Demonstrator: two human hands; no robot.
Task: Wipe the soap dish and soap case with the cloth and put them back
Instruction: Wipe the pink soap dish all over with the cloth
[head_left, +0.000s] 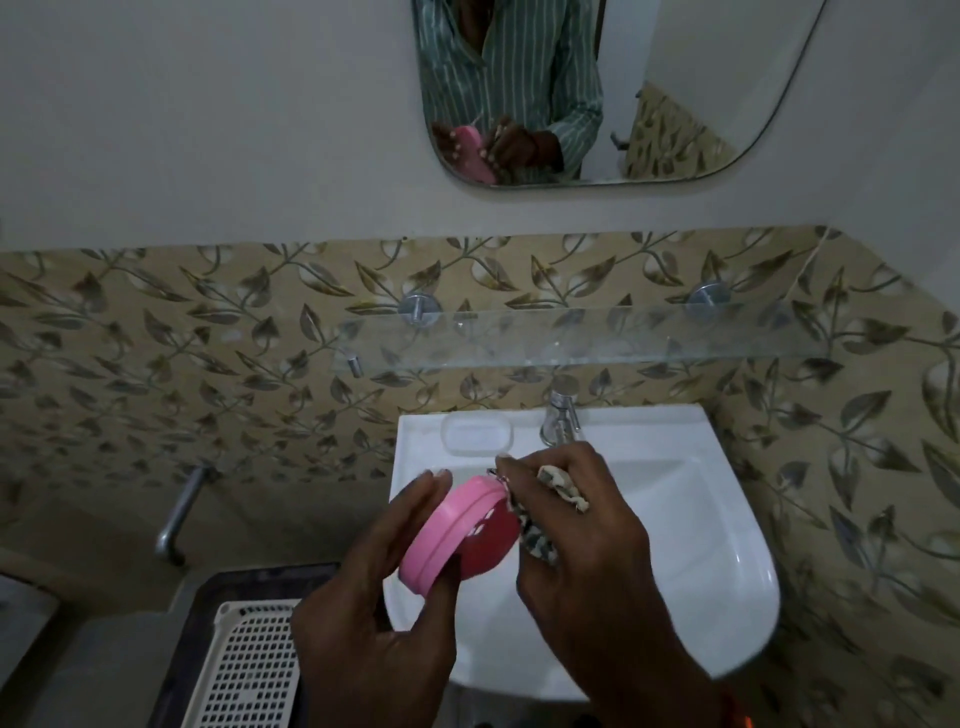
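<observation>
Fingers of the left hand (374, 613) curl around the soap case (457, 530), thumb on its lower edge and fingertips over the upper rim, so the case is held tilted on edge above the basin. It is a smooth, oval plastic box with a pale pink lid, a seam groove running round it, and a darker red base facing right. Against that red face the right hand (582, 535) bunches the cloth (540, 540), a crumpled, patterned rag in cream and dark tones; the fingers are closed tightly on it, one loose end sticking out over the knuckles, and the wad touches the case's right edge.

At far left a curved metal pipe (176, 519) comes off the wall, and below it lies a white plastic tray (249, 670) with a grid of small square holes. The white ceramic sink (701, 551), glossy and rounded at the front, sits under both hands. On its back ledge, beyond the fingertips and apart from them, rests the soap dish (478, 435), a clear, rounded-rectangular tray. Just right of it stands the chrome tap (560, 415). Above runs a glass shelf (582, 338) on round metal studs, against tiles printed with a leaf pattern. The mirror (675, 78), with rounded corners, reflects a striped shirt and both hands with the pink case.
</observation>
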